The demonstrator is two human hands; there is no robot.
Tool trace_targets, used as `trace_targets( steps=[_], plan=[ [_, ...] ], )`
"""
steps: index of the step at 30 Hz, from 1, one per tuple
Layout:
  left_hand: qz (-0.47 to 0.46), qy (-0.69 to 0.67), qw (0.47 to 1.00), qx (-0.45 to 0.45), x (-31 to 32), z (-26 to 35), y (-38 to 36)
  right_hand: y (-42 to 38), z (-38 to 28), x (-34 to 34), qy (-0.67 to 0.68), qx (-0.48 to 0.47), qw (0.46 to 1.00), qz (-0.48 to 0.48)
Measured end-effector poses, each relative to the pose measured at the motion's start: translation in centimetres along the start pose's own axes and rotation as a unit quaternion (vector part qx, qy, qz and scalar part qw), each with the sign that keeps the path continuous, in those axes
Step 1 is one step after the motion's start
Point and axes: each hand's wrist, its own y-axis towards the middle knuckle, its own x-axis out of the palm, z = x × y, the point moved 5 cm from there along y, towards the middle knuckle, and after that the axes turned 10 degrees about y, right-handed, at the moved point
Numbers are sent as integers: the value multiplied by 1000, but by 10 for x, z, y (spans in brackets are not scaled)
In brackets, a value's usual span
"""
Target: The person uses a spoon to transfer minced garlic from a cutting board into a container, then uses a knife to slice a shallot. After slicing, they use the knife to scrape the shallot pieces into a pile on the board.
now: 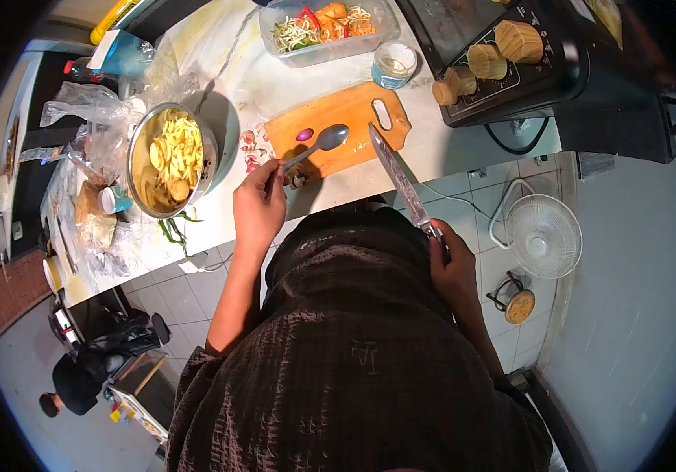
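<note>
My left hand (261,206) pinches the handle of a metal spoon (332,138), whose bowl is over the orange cutting board (338,106). A small purple shallot (304,134) lies on the board just left of the spoon bowl. In my right hand (450,256) is the handle of a large knife (401,179), its stained blade pointing up and left, with the tip near the board's right part. Reddish peelings (251,149) are scattered on the counter beside the board's left edge.
A metal pot (142,130) of cut yellow pieces stands left. Behind the board are a plastic food container (338,53) and a small tub (394,64). A black stove (543,86) is at the right. A person (78,385) is at lower left.
</note>
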Motion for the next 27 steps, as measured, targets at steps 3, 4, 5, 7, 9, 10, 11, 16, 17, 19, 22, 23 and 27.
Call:
trace_targets(
  steps=[3,4,5,7,9,10,11,16,17,19,22,23,27],
  plan=[
    [-41,5,997,-58,-3,10,-6,-2,0,7,5,-13,1000,-5],
    [-43,6,997,-59,-2,9,-8,-3,0,10,7,-25,1000,-8],
    [-48,-19,995,-85,-1,4,-11,-4,1,12,7,-22,1000,-8],
    [-55,-43,991,-111,0,1,-14,-4,0,16,6,-35,999,-10],
    [-71,-55,986,-141,-2,3,-17,-5,0,19,6,-55,998,-1],
    [-73,-53,986,-141,-4,4,-17,-5,-1,20,7,-79,997,10],
    [-84,-59,984,-147,-4,5,-18,-5,0,22,9,-77,997,11],
    [-101,-74,978,-167,-7,12,-18,-6,3,23,-6,-73,997,14],
    [-97,-89,977,-168,-7,12,-18,-7,3,23,-5,-72,997,15],
    [-92,-104,976,-168,-7,11,-16,-6,2,22,-8,-65,998,12],
    [-74,-77,985,-132,-13,11,-13,-3,1,18,-3,-64,998,14],
    [-69,-61,988,-126,-18,13,-12,-2,-1,15,-3,-65,998,14],
    [-92,-34,987,-129,-29,14,-10,2,2,9,-10,-43,999,0]
  ],
)
